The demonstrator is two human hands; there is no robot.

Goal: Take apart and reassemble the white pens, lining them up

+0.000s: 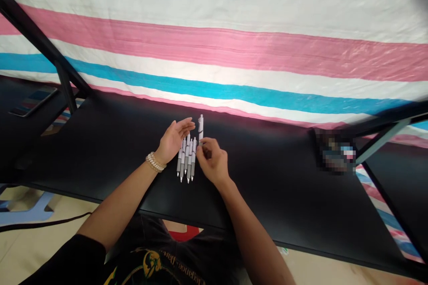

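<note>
Several white pens (186,158) with grey grips lie side by side on the black table (267,178), their metal tips toward me and unevenly lined up. My left hand (174,139) is just beyond their upper left side, fingers stretched out to the right, holding nothing. A beaded bracelet (155,162) circles that wrist. To the right of the row, my right hand (213,160) pinches the lower end of another white pen (201,124), which points away from me. Its tip is hidden by the fingers.
A striped tarp (214,53) hangs behind the table. Dark metal frame bars (63,75) stand at both sides. A blurred dark object (336,151) sits at the right, and a flat phone-like item (35,101) lies on the left table. A blue plastic piece (30,211) stands below.
</note>
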